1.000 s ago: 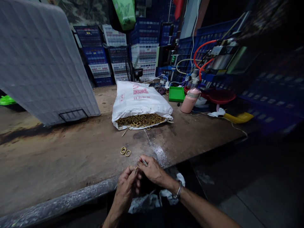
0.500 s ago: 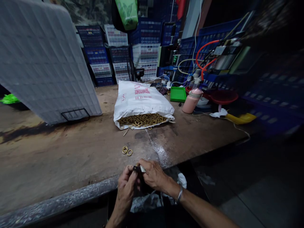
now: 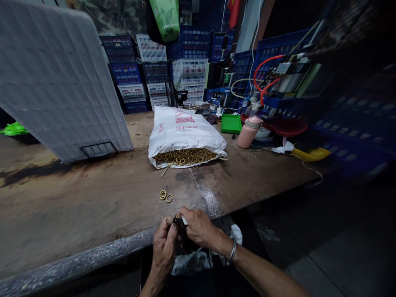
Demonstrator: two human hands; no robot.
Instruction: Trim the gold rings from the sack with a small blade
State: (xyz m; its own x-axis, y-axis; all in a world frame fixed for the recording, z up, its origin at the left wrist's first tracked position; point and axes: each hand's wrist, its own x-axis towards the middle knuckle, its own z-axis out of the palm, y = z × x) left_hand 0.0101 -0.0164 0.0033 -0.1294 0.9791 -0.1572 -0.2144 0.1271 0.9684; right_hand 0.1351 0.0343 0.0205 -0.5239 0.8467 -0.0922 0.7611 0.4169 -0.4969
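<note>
Over the table's front edge, my left hand [image 3: 163,243] is closed in a pinch, thumb and fingertips at a small flat dark piece [image 3: 177,221]. What the left fingers grip is partly hidden; a brass-coloured bit shows just above them. My right hand [image 3: 199,227], with a metal bangle at the wrist, is closed around a small tool whose pale part [image 3: 185,220] adjoins the dark piece. Brass-coloured rings [image 3: 163,194] lie together on the table beyond my hands. Farther back, a white woven sack [image 3: 185,128] lies on its side, its mouth showing many such rings [image 3: 185,156].
A grey padded panel [image 3: 62,82] stands at left, beside a bowl of bright green pieces [image 3: 15,129]. At right are a green tray [image 3: 231,123], a pink bottle [image 3: 246,134], a red dish [image 3: 289,126] and a yellow scoop [image 3: 312,154]. Crates [image 3: 189,43] are stacked behind.
Both hands stay together at the table's edge, with only a slight shift of the fingers around the dark piece. The rings and sack have not moved.
</note>
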